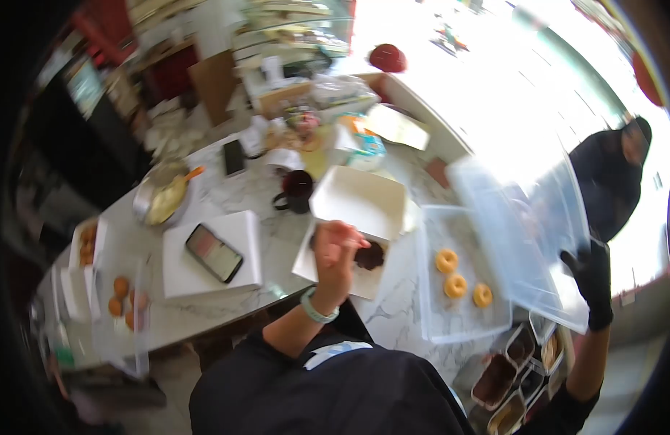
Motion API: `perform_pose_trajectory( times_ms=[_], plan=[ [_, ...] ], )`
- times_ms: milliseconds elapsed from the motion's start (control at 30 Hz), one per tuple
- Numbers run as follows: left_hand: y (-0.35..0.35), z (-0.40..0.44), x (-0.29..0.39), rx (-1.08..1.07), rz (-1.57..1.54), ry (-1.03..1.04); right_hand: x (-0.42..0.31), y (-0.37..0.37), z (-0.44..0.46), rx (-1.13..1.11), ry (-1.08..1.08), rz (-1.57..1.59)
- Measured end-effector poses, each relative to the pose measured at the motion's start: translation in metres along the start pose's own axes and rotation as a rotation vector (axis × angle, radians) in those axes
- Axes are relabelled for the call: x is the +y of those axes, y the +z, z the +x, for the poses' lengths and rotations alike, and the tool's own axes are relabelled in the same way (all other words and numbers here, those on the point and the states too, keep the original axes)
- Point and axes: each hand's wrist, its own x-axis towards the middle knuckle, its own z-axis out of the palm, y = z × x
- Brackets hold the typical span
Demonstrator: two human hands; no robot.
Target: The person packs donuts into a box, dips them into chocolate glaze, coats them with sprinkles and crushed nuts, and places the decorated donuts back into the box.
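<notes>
My left hand (336, 250), bare with a pale band at the wrist, is raised over an open white cardboard box (358, 197). Its fingers are loosely bent and slightly blurred, with nothing visible in them. Beneath it, partly hidden, a dark brown item (369, 256) lies in the box. My right hand (591, 279), in a black glove, grips the edge of a translucent plastic lid (519, 225). That lid is tilted up over the right side of a clear plastic bin (438, 330). Inside the bin are three ring doughnuts (455, 286).
A phone (214, 252) lies on a closed white box (177, 279). Left of that are a mixing bowl (141, 199) and a tub of round brown pieces (121, 286). A dark mug (297, 191) stands mid-table. Filled containers (494, 380) sit lower right. A person (606, 181) is beyond the counter.
</notes>
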Motion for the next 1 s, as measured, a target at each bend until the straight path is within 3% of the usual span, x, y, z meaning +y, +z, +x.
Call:
perform_pose_trajectory(
  times_ms=[67,200,300,367,467,500,700,800,900,1000],
  plan=[
    [-0.006,-0.007,-0.005,0.030,0.048,-0.025,0.030,0.014,0.003,0.091,-0.110,-0.072],
    [-0.029,-0.031,0.004,-0.063,0.597,-0.025,0.108,0.036,0.004,0.163,-0.321,-0.223],
    [-0.049,-0.055,0.003,-0.052,0.945,0.154,0.188,0.036,0.044,0.257,-0.847,-0.512],
    [-0.055,-0.070,0.005,-0.052,1.003,0.161,0.206,0.033,0.064,0.330,-1.190,-0.744],
    [-0.060,-0.086,0.005,-0.074,1.024,0.143,0.151,0.027,0.042,0.088,-0.667,-0.455],
    [-0.059,-0.091,0.005,-0.069,1.017,0.134,0.135,0.024,0.038,0.060,-0.593,-0.429],
    [-0.040,-0.086,0.031,-0.093,0.832,0.043,0.116,0.013,0.035,0.040,-0.546,-0.393],
    [-0.009,-0.068,0.072,-0.467,0.366,-0.084,0.109,0.012,0.029,0.015,-0.553,-0.405],
    [0.037,-0.071,0.115,-1.037,-0.117,0.011,0.091,0.006,0.016,-0.059,-0.564,-0.461],
    [0.080,-0.094,0.144,-1.615,-0.489,-0.022,0.063,-0.002,0.007,-0.148,-0.636,-0.657]
  ],
)
